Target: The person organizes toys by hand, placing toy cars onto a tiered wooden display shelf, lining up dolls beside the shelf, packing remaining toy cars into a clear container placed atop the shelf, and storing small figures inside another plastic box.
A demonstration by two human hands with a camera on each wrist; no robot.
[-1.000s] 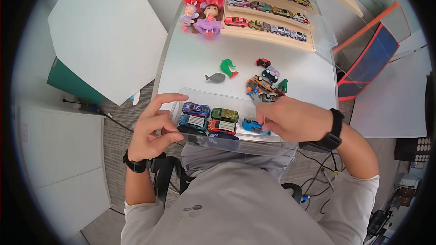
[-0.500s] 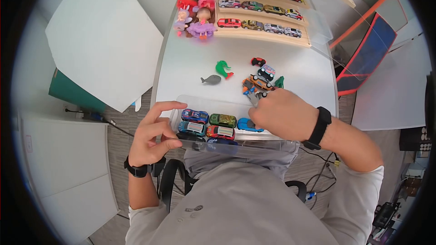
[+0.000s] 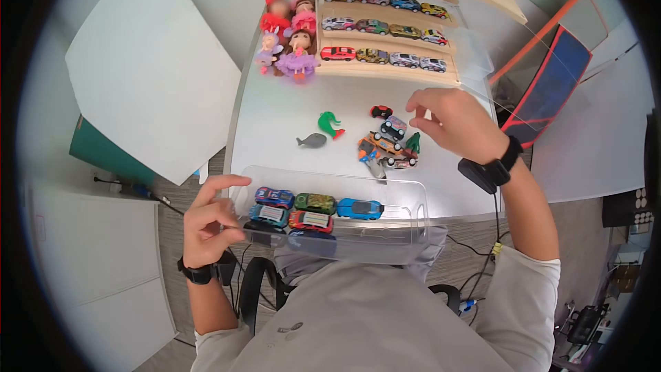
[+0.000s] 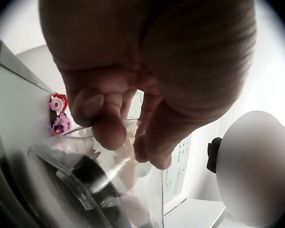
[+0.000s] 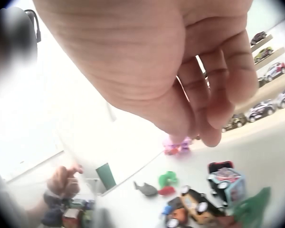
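My left hand (image 3: 210, 231) pinches the left end of a clear plastic box (image 3: 385, 251) at the table's near edge. The left wrist view shows thumb and fingertips at its thin wall (image 4: 152, 190). Inside, toy cars stand in two rows; a blue car (image 3: 360, 209) is rightmost in the far row, right of a green camouflage car (image 3: 315, 202). My right hand (image 3: 461, 124) hovers with loosely bent fingers and nothing between them, right of a toy pile: a red-and-black car (image 3: 381, 111), a light-blue car (image 3: 394, 127), an orange car (image 3: 387, 142) and a green figure (image 3: 413, 142).
A grey whale (image 3: 312, 140) and a green toy with a red end (image 3: 328, 124) lie left of the pile. At the back stands a wooden tiered rack (image 3: 385, 72) of toy cars, with several dolls (image 3: 297, 62) to its left. A blue panel with red edging (image 3: 551, 89) leans at right.
My right hand has let go of the blue car in the box and moved forward, beyond the box, to the right of the toy pile. My left hand keeps its grip on the box.
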